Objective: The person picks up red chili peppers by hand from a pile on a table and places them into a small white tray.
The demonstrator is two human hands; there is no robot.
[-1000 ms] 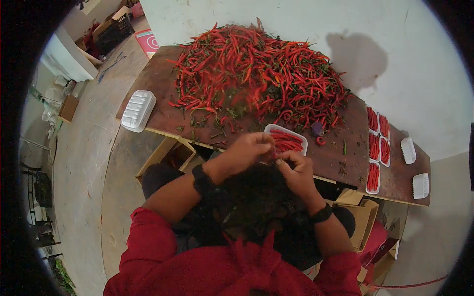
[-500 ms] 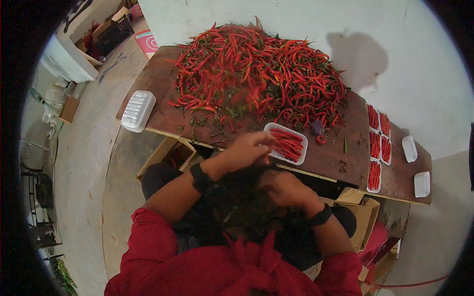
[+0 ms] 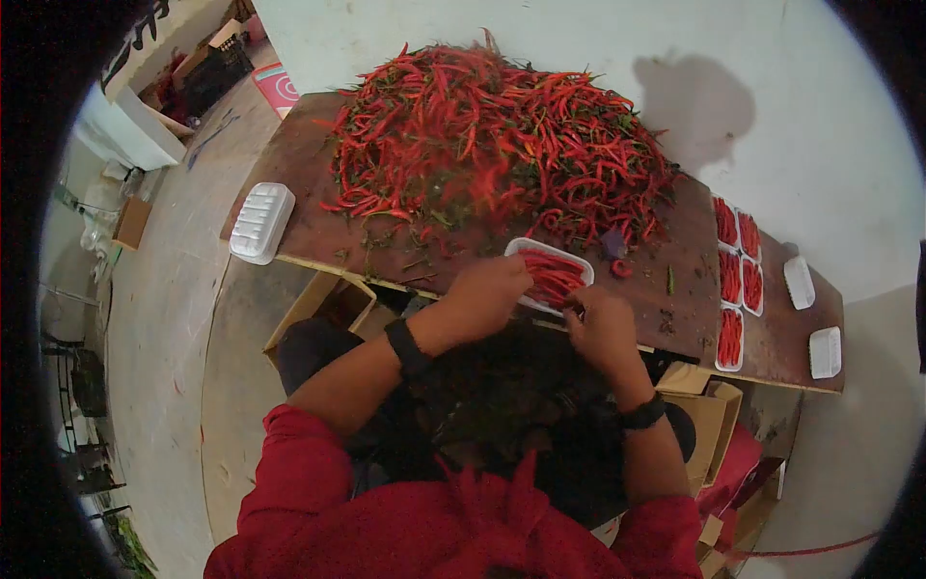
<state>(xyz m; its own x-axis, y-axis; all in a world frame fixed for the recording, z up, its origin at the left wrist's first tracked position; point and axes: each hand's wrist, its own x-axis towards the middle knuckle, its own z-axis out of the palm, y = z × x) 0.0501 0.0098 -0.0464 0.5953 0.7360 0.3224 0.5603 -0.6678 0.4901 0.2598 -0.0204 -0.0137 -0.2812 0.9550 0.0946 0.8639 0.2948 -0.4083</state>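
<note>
A white foam tray (image 3: 583, 261) filled with long red chili peppers (image 3: 554, 277) lies at the table's front edge. At its left end is my left hand (image 3: 487, 294), fingers pinched together over the pepper tips, seemingly on a red chili pepper. My right hand (image 3: 606, 330) is closed at the tray's lower right corner; a small dark bit shows by its fingertips, but what they grip is hidden. Behind the tray rises a big heap of red chili peppers (image 3: 579, 135) mixed with green stems.
Stacked white trays (image 3: 262, 222) stand on the table's left end. To the right are several filled trays (image 3: 730, 338) and two white trays (image 3: 825, 353) placed apart. Stem scraps litter the brown tabletop (image 3: 690, 270). Open cardboard boxes (image 3: 719, 434) sit below the table.
My right hand has moved up from above my lap to the tray's lower right corner. My left hand has lowered slightly and closed at the tray's left end.
</note>
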